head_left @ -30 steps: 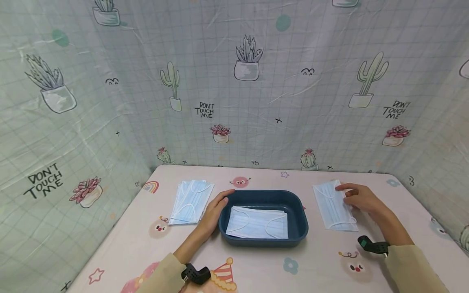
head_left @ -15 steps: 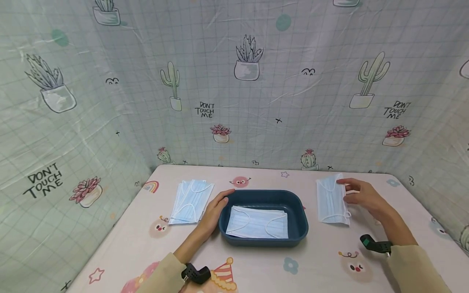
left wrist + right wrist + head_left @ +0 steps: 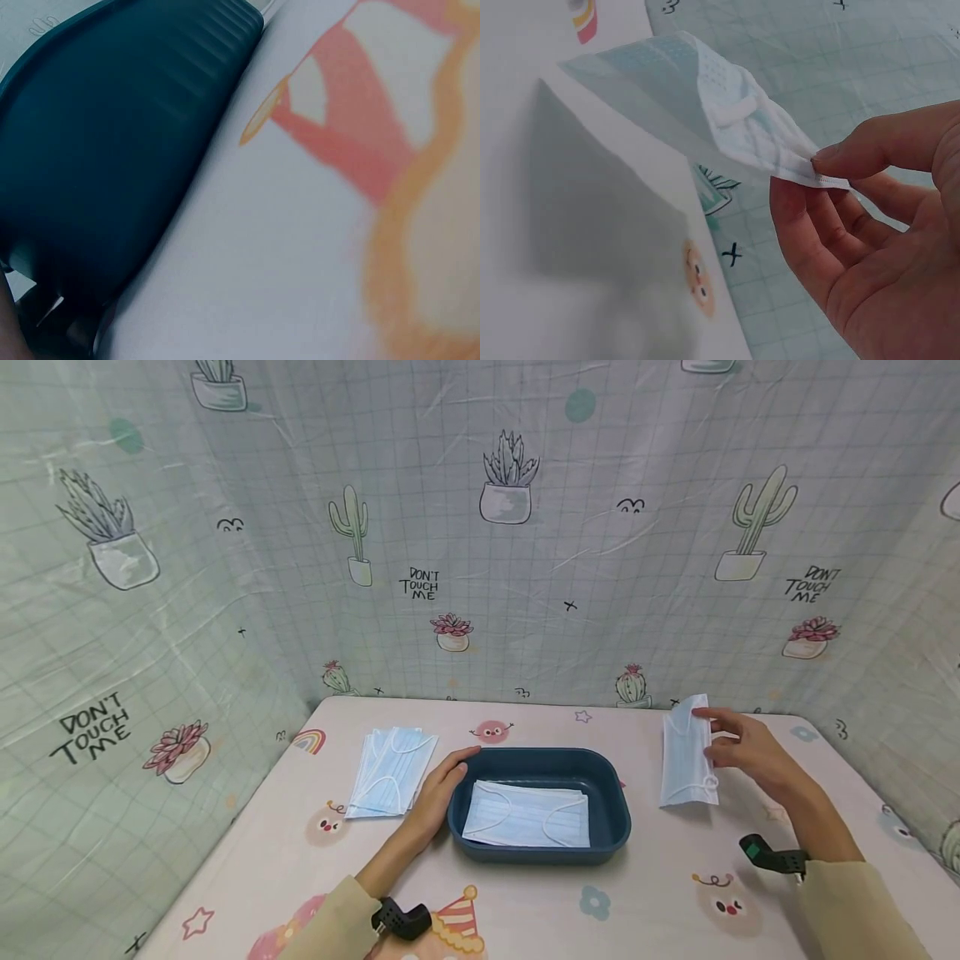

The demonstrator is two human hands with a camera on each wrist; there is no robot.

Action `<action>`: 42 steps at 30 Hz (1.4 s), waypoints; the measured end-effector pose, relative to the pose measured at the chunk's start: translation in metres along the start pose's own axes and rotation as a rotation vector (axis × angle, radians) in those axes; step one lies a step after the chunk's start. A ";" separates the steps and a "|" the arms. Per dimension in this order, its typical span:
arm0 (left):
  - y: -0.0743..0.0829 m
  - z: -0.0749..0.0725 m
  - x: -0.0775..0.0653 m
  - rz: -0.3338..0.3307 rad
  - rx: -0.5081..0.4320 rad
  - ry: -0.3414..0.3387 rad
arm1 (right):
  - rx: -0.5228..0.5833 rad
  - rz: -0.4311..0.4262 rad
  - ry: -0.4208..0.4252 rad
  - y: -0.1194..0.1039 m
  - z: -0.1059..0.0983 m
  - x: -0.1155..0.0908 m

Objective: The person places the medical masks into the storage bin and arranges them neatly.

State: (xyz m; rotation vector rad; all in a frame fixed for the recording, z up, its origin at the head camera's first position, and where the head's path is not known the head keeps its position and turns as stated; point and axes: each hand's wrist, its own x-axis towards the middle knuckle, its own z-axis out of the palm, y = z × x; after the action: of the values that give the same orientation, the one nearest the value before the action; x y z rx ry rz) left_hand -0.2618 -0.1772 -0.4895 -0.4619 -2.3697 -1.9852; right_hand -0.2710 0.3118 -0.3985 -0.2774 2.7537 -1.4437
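Note:
In the head view my right hand pinches a pale blue pleated face mask by its right edge. The mask hangs upright. From the right wrist, the thumb and fingers pinch one end of this mask, which casts a shadow on the tabletop. My left hand rests along the left end of a dark blue rectangular bin, its fingertips at the back left corner of the rim. Inside the bin lies a stack of masks, sideways. The left wrist view is mostly filled by the bin's wall.
Left of the bin, a fanned stack of blue masks lies on the pink table printed with cartoon figures. Behind the table's far edge rises a curtain printed with cacti, and it runs on along both sides.
My right hand has lifted the mask off the table, and it has swung from lying slanted to hanging upright. The left hand and the bin have stayed where they were.

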 end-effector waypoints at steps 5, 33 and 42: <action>-0.001 0.000 0.001 0.010 0.014 -0.007 | -0.020 -0.028 0.029 -0.010 -0.001 -0.003; 0.002 0.001 0.001 -0.001 0.004 0.010 | -0.079 -0.169 0.157 -0.059 0.007 -0.014; 0.000 0.002 0.002 -0.006 0.011 0.015 | -0.027 -0.159 0.142 -0.065 0.008 -0.016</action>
State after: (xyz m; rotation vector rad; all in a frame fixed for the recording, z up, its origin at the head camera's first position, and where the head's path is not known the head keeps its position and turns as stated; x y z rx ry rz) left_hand -0.2630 -0.1754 -0.4893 -0.4393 -2.3751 -1.9695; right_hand -0.2446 0.2715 -0.3506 -0.4200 2.9259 -1.5182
